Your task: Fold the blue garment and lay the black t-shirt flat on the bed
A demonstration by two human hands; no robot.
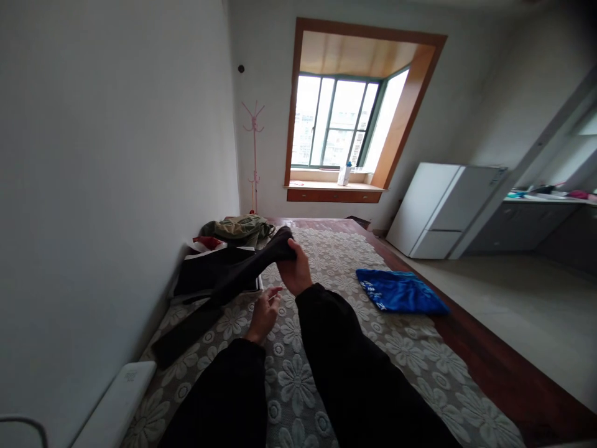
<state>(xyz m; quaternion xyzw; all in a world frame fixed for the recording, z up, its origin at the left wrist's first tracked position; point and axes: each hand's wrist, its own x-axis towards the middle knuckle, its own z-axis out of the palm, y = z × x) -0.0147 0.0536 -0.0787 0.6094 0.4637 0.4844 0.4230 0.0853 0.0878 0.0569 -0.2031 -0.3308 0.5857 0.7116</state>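
Observation:
A long black garment (247, 266), narrow like a trouser leg or sleeve, stretches slantwise above the bed cover. Its upper end is gripped by my right hand (296, 269), thumb on top, raised off the bed. The lower end hangs down to the left, on or just over the cover. Beside it, a little lower, my left hand (265, 313) has its fingers loosely apart and holds nothing. Behind the garment lies a flat black item with white edging (193, 277); the two overlap, so I cannot tell whether they are joined.
A folded blue cloth (401, 292) with white lettering lies right on the flower-patterned cover (298, 379). Olive-green clothing (237, 230) and something red (208, 242) are piled by the wall. A white box-like object (119, 404) stands lower left, a white fridge (433, 208) right.

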